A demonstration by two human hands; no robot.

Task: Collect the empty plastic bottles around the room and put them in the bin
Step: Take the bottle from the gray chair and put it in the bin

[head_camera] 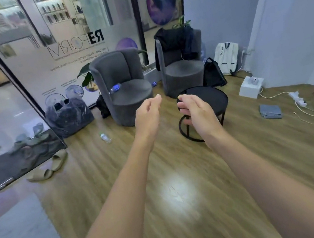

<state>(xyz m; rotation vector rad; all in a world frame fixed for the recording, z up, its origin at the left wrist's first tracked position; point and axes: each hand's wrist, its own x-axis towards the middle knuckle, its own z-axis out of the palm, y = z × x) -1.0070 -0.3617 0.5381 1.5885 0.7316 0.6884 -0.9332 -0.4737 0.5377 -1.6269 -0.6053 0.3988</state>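
A clear plastic bottle (105, 138) lies on the wooden floor left of the nearer grey armchair (127, 101). A second bottle with a blue label (115, 88) rests on that chair's seat. A third bottle (153, 84) lies on the floor between the two chairs. A large transparent bag (70, 118) with dark contents stands by the glass wall; no bin is clearly visible. My left hand (147, 113) and my right hand (196, 109) are stretched forward above the floor, both empty with loosely curled fingers, well short of the bottles.
A round black side table (211, 100) stands just beyond my right hand. The second armchair (182, 72) carries dark clothes. Backpacks, a white box (251, 86), cables, a folded cloth and a shoe litter the right side. Slippers (49, 166) lie by the glass door.
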